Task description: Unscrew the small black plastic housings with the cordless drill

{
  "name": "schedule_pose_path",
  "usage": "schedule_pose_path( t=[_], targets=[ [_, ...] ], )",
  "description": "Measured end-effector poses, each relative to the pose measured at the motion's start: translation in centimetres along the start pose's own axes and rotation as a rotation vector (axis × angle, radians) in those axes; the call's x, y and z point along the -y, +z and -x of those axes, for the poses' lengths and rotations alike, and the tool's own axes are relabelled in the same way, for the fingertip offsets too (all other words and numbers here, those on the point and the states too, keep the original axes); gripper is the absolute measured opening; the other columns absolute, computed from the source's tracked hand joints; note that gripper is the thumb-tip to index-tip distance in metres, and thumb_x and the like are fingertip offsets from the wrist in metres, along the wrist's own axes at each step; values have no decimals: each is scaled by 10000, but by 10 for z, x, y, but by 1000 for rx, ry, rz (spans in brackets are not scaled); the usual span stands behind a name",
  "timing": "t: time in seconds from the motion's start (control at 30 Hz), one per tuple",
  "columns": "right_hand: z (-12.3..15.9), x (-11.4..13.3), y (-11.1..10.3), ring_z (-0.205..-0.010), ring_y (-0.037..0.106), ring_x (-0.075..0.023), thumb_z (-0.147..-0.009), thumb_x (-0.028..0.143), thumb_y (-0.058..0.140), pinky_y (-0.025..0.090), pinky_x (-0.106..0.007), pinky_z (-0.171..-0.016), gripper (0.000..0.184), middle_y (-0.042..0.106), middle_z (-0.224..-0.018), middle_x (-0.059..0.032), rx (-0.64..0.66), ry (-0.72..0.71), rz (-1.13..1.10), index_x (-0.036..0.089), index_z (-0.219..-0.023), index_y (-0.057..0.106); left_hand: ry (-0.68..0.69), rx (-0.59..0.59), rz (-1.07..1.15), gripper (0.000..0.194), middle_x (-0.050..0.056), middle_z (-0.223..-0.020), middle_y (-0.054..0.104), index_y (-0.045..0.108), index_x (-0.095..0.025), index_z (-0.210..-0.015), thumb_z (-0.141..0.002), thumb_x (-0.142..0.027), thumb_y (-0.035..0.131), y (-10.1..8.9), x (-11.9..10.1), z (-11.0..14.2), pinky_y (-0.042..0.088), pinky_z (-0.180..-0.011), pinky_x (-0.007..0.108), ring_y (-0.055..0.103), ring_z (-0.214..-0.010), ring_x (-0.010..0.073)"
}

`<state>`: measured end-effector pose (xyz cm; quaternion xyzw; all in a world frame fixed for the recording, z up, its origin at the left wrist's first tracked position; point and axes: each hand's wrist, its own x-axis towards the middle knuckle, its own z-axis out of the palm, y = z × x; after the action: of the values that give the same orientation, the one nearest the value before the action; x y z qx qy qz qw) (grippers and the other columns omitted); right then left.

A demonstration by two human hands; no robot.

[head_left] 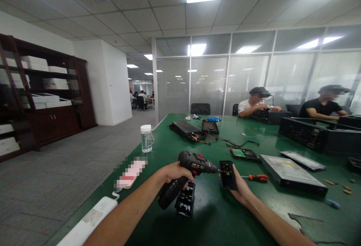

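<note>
Left hand (pixel 180 172) wrapped round the handle of a cordless drill (pixel 197 162), body roughly level, chuck pointing right. Right hand (pixel 239 187) grasping a small black plastic housing (pixel 228 181) by its right side and lower end, raised above the green counter (pixel 222 223), with its hollow side and some brass-coloured bits inside turned toward the viewer. The drill's bit reaches to the left part of the housing; whether its tip sits in a screw head cannot be told at this size. A second black part with compartments (pixel 186 202) lies on the counter below the drill, partly behind the left hand. An orange-and-black screwdriver (pixel 258 178) rests just beyond the right wrist, and a silver drive unit (pixel 293 172) lies farther right. Method, as judged: line the bit up with the fastener's axis before pulling the trigger, press in lightly, and run slowly so the head is not stripped. The right hand should brace the housing against twist, fingertips clear of the bit's path (resting it on the counter would likely be steadier than holding it in the air).
</note>
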<state>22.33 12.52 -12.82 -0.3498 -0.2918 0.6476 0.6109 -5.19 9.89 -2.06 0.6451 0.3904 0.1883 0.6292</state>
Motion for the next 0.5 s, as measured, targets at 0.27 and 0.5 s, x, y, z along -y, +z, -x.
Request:
schedule_pose_path(
  t=[0.27, 0.5],
  targets=[
    [-1, 0, 0, -702, 618, -189, -731, 483, 534, 492, -306, -669, 338, 657, -753, -51, -10, 14, -4, 184, -866, 613, 14, 11, 11, 250, 6, -560, 544, 584, -116, -721, -505, -229, 637, 1, -2, 1, 396, -453, 242, 499, -453, 110],
    [-1, 0, -1, -703, 612, -187, -732, 491, 530, 488, -312, -683, 360, 660, -770, -59, 15, -2, 11, 170, -866, 620, 15, 12, 20, 256, 7, -570, 548, 587, -117, -736, -506, -222, 633, 1, -2, 1, 397, -455, 249, 499, -447, 110]
  ],
)
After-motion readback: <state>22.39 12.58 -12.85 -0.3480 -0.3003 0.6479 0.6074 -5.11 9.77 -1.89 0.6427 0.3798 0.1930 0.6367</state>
